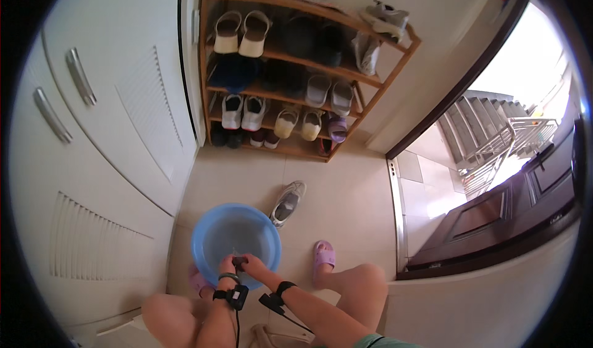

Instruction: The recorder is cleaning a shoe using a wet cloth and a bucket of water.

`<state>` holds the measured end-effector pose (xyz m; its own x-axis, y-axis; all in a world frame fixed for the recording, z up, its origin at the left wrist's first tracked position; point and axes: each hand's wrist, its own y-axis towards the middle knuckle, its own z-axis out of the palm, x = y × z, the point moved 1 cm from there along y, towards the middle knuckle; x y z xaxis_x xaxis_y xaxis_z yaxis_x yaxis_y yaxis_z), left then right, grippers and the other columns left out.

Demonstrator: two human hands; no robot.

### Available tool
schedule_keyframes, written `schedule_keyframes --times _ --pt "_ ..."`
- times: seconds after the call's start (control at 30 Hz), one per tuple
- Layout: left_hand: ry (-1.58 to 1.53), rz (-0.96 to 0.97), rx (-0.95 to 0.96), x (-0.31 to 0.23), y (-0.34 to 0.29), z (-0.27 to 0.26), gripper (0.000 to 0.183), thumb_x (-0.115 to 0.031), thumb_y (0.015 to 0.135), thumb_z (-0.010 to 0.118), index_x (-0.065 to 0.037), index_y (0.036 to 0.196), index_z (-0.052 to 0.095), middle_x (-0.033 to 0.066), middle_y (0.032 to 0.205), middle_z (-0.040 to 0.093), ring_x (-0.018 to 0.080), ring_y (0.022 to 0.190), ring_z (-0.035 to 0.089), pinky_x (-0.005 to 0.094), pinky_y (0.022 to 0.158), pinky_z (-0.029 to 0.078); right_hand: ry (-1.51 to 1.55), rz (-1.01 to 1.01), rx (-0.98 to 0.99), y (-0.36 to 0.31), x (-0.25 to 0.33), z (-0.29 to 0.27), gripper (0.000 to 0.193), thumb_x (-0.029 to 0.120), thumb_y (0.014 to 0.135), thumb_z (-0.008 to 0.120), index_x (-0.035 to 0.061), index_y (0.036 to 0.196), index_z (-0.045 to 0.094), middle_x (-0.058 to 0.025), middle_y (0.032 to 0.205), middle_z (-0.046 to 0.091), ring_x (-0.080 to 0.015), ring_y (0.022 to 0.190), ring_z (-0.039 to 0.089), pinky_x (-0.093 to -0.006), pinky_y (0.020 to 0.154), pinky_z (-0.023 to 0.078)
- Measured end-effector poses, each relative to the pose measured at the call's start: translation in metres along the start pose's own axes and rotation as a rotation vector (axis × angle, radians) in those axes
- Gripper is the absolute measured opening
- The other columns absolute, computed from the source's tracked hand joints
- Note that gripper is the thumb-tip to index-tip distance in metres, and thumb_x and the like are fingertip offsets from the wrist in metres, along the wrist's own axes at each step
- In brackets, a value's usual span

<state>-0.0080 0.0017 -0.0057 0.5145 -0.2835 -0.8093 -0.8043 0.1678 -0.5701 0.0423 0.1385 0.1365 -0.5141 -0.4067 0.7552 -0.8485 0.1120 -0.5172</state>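
Observation:
My left hand [227, 266] and my right hand [254, 266] are close together over the near side of a round blue basin [201, 226]. Between them they grip a small, dark, bunched thing [239, 261], too small and covered to name. Thin bright streaks, perhaps water, show just beyond the fingers. Greyish water appears to lie in the basin. Just past its far right rim, a single light grey shoe [288, 203] stands on the floor. Each of my wrists wears a black strap with a small device and a cable.
A wooden shoe rack [296, 51] with several pairs stands against the far wall. White louvred cabinets [105, 131] line the left. At right, a dark door [494, 212] stands open onto stairs [479, 125]. My feet wear pink slippers [323, 257] beside the basin.

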Motion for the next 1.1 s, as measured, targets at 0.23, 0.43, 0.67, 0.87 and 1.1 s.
schedule_keyframes --times 0.23,0.43,0.67,0.87,1.1 --pt "-0.917 -0.111 -0.009 -0.043 -0.008 -0.022 0.035 -0.038 0.088 0.051 -0.007 0.101 0.059 0.0072 0.092 0.063 0.0219 0.082 0.059 0.0372 0.071 0.048 -0.189 0.132 -0.084 0.066 -0.016 0.033 0.045 0.023 0.084 0.051 0.0149 0.128 0.042 -0.0250 0.122 0.046 -0.0450 0.108 0.048 -0.0474 0.091 0.042" --pt "-0.708 -0.617 -0.035 -0.060 -0.029 -0.007 0.043 -0.050 0.086 0.049 -0.014 0.109 0.057 -0.0017 0.094 0.061 0.0127 0.084 0.056 0.0309 0.051 0.040 -0.201 0.220 -0.045 0.079 -0.026 0.018 0.042 0.023 0.084 0.053 0.0134 0.125 0.045 -0.0262 0.115 0.048 -0.0441 0.106 0.049 -0.0485 0.090 0.042" --pt "-0.736 -0.638 -0.069 -0.021 -0.020 -0.007 0.055 -0.059 0.084 0.046 -0.023 0.125 0.047 -0.0023 0.121 0.051 0.0217 0.099 0.049 0.0478 0.073 0.038 -0.279 0.320 0.087 0.103 -0.044 0.030 0.040 0.023 0.085 0.051 0.0086 0.122 0.047 -0.0229 0.113 0.052 -0.0360 0.104 0.053 -0.0421 0.087 0.045" --pt "-1.156 -0.820 0.103 0.001 -0.004 -0.003 0.048 -0.051 0.086 0.049 -0.021 0.122 0.050 0.0001 0.121 0.053 0.0253 0.109 0.048 0.0495 0.087 0.038 -0.288 -0.448 0.498 0.111 -0.071 0.059 0.030 0.024 0.085 0.053 0.0097 0.111 0.054 -0.0164 0.108 0.055 -0.0373 0.100 0.053 -0.0418 0.080 0.046" --pt "-1.062 -0.556 0.107 0.031 0.008 -0.007 0.044 -0.045 0.085 0.054 -0.017 0.118 0.053 0.0023 0.114 0.057 0.0274 0.102 0.053 0.0434 0.087 0.042 -0.701 -0.500 0.097 0.062 -0.007 0.065 0.024 0.021 0.088 0.046 0.0040 0.103 0.054 -0.0162 0.103 0.055 -0.0317 0.082 0.062 -0.0429 0.073 0.051"
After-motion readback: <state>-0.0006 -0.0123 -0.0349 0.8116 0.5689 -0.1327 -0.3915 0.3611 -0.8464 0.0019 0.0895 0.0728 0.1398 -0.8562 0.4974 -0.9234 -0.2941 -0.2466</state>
